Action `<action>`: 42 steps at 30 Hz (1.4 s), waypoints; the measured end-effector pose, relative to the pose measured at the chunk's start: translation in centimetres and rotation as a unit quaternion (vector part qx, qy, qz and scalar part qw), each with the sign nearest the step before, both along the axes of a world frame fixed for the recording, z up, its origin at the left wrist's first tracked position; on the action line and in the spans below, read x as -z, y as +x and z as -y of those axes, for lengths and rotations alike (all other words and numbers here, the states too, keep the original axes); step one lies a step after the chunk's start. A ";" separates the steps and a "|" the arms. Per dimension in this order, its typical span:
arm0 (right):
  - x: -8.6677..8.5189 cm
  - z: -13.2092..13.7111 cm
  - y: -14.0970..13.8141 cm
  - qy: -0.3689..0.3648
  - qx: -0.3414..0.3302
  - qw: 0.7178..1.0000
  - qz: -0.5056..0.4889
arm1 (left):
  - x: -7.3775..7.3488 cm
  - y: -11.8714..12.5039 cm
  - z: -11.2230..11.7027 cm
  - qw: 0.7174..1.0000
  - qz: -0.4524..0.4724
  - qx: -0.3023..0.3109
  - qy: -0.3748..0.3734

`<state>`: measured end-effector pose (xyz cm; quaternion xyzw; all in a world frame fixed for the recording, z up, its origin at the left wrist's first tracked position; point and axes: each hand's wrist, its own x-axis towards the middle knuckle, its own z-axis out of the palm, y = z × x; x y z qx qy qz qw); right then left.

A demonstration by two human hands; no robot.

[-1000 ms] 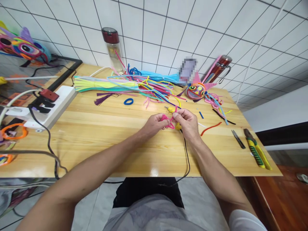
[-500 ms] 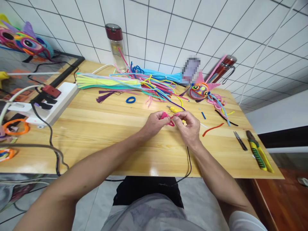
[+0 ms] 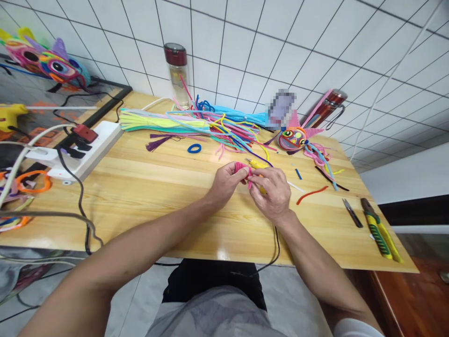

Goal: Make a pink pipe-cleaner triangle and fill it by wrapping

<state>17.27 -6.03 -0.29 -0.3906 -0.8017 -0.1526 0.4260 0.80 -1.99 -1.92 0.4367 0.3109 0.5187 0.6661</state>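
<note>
Head view: a pink coil (image 3: 239,166) sits above the counter (image 3: 157,201), clamped in the grip of the left hand (image 3: 224,185), its short end pointing toward the wearer. The right hand (image 3: 273,192) touches that end; whether it pinches, I cannot tell. No writing is legible.

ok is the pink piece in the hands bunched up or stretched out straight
Bunched up: the pink piece shows as a small compact bundle in the left hand, a short end by the right hand.
</note>
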 end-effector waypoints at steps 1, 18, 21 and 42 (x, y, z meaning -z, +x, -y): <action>-0.1 0.0 0.0 0.007 0.005 1.000 0.000 | -0.1 0.0 0.0 1.000 0.002 0.000 -0.001; 0.5 -0.2 0.2 -0.003 0.004 1.000 -0.002 | -0.2 -0.1 0.0 1.000 0.005 -0.008 -0.003; 0.4 -0.2 0.0 0.017 0.026 1.000 0.005 | -0.1 0.1 -0.2 0.999 0.039 0.014 -0.034; -1.4 0.1 -1.2 -0.469 -0.048 0.737 -0.484 | -1.1 0.1 0.8 0.999 0.052 -0.002 -0.008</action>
